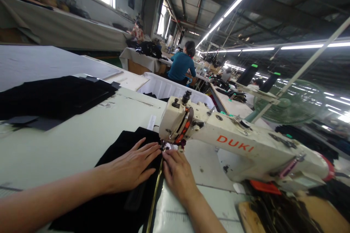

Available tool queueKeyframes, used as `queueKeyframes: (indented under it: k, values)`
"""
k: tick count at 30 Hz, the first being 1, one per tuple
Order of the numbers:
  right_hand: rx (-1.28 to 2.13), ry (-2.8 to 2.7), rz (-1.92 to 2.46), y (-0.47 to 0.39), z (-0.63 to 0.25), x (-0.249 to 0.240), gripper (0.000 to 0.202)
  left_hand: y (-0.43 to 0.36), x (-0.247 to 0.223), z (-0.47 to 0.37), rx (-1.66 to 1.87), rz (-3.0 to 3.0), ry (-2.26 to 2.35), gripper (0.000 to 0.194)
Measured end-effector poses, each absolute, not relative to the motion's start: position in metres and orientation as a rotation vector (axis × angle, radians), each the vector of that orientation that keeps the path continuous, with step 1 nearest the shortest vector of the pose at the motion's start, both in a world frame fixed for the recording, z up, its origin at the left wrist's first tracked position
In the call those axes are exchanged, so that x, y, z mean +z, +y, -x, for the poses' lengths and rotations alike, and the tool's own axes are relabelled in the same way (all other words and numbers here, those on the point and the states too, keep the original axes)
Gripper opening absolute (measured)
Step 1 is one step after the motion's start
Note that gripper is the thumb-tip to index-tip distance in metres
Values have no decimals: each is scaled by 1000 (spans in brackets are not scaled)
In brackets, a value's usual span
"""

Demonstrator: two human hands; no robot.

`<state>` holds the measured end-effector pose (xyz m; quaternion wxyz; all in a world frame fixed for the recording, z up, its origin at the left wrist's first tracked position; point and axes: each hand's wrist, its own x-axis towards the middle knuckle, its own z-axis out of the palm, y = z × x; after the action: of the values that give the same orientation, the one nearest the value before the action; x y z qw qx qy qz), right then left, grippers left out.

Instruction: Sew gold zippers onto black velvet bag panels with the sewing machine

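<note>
A black cloth (pixel 120 204) lies on the pale table beneath the needle end of a cream sewing machine (pixel 213 131). Along its right edge runs a narrow gold strip (pixel 154 196). My left hand (pixel 131 165) rests flat on the cloth, fingers spread and fingertips close to the presser foot. At the strip's upper end is my right hand (pixel 177 171), its fingers bent together at the cloth's edge just below the needle area. What its fingertips pinch is too small to make out.
Black fabric pieces (pixel 60 96) are stacked at the left. Behind the machine stands a white bin (pixel 164 85); beyond it sits a person in a teal top (pixel 179 66). A green fan (pixel 290 102) and dark pieces (pixel 281 214) are at the right.
</note>
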<state>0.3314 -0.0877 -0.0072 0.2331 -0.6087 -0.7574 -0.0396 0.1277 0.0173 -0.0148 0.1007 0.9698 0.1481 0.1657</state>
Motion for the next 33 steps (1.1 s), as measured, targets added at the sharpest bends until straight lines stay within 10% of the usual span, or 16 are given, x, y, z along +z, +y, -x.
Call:
queueKeyframes:
  k: [7,15,19,33]
  values:
    - [15,-1962,1670,-186,-297,-12,74,-68,-1,-82,384,-2888,357,110]
    - [-59,-1988,1573,-213,-257,-25,58,-69,-8,-60,522,-2530,608,43]
    - [234,-1590,1452,-200,-282,-2,20,-50,40,-62,438,-2111,773,52]
    - [79,-1958,1475,-214,-266,-7,30,-78,0,-62,542,-2641,572,46]
